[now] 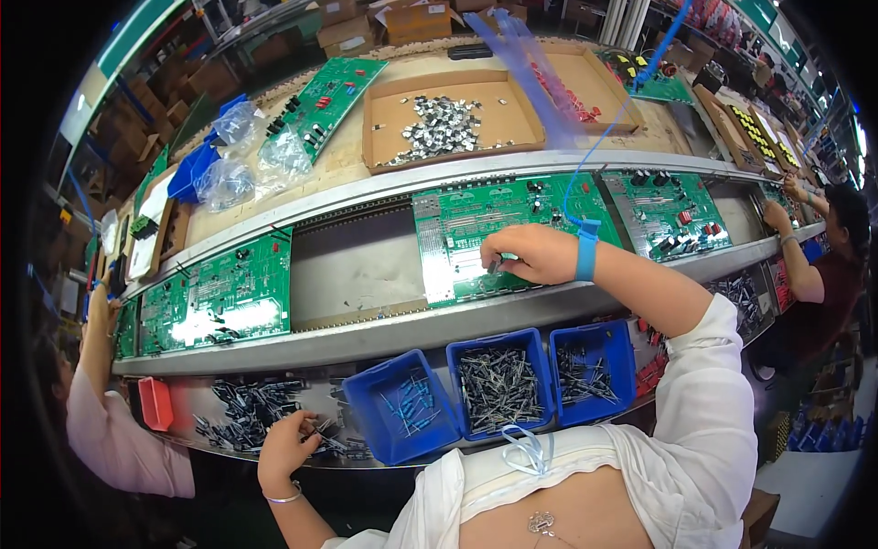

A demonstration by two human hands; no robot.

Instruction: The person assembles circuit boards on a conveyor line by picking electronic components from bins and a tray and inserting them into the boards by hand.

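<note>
My right hand (535,253), with a blue strap and cord at its wrist, is over the left half of a green circuit board (439,233). Its thumb and fingers pinch a small dark component (495,266) close to the board's surface. Lower left, my left hand (287,448) is at the near edge of a loose pile of dark leaded components (247,416). Its fingers are curled together around a dark leaded component (326,426); how many it holds is hidden.
Three blue bins (393,453) of leaded parts stand before me. More circuit boards (229,302) (663,215) lie along the metal-railed line (366,334). Beyond it is a cardboard tray (384,137) of small parts. Co-workers' arms (96,348) (796,265) reach in at both sides.
</note>
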